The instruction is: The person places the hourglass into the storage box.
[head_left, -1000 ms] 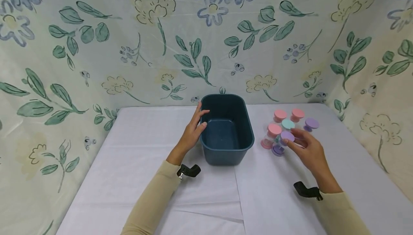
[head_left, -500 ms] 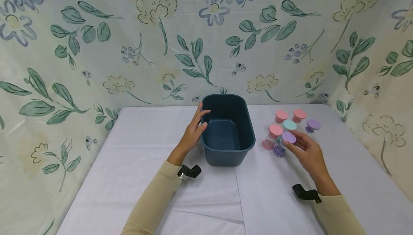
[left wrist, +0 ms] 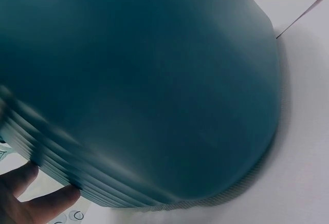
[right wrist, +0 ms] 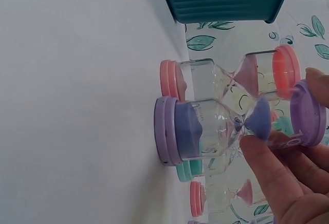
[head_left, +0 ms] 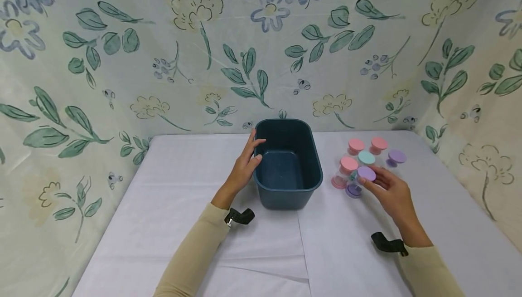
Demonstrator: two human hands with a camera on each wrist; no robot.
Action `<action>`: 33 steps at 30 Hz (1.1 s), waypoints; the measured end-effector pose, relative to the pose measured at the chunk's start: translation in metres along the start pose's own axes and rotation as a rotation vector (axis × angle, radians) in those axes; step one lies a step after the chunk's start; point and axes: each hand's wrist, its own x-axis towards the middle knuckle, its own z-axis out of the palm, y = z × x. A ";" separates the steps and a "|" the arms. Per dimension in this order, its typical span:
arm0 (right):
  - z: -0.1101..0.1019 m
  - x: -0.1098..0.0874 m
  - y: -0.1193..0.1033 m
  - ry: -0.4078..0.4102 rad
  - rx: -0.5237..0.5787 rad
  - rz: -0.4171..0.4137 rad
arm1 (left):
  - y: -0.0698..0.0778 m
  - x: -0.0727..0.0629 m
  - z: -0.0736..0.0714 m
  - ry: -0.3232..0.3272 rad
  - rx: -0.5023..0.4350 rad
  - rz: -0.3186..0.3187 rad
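My right hand [head_left: 390, 192] holds a purple-capped sand timer [right wrist: 221, 129] by its upper part, thumb and fingers around the top cap and glass. The timer is upright with its base down at the white cloth, and blue-violet sand shows in both bulbs. Right beside it stands a pink-capped sand timer [head_left: 348, 165]. A teal-capped one [head_left: 366, 158] is close behind. At the middle of the table is a dark teal bin [head_left: 287, 199] with nothing in it. Spread fingers of my left hand [head_left: 241, 170] rest at its left rim, fingertips touching the ribbed outer wall [left wrist: 103, 180].
Two more pink-capped sand timers, one of them the far right one [head_left: 379, 145], stand at the back of the group. Another purple-capped timer [head_left: 396, 157] is at its right side. A floral cloth backdrop [head_left: 163, 61] rises behind the white-covered table [head_left: 183, 188].
Almost nothing differs. The view has shifted slightly, while my right hand keeps its grip on the purple-capped sand timer and my left hand stays at the bin's rim.
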 end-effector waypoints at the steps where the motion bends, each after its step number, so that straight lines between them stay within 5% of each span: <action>1: -0.001 0.000 0.000 0.000 -0.003 0.004 | 0.000 0.000 0.000 0.002 0.003 -0.001; 7: -0.006 -0.003 -0.005 0.006 -0.025 0.026 | -0.001 -0.001 -0.001 -0.003 -0.002 0.008; 16: -0.015 -0.006 -0.014 0.007 -0.041 0.039 | -0.033 0.003 0.005 0.035 0.025 0.004; 20: -0.017 -0.010 -0.017 0.017 -0.055 0.022 | -0.030 0.003 0.006 0.045 0.023 0.014; 26: -0.021 -0.015 -0.025 0.042 -0.086 -0.039 | -0.001 -0.001 0.003 0.050 -0.009 0.019; 33: -0.025 -0.019 -0.034 0.074 -0.074 -0.129 | -0.024 0.000 0.007 0.070 0.027 0.006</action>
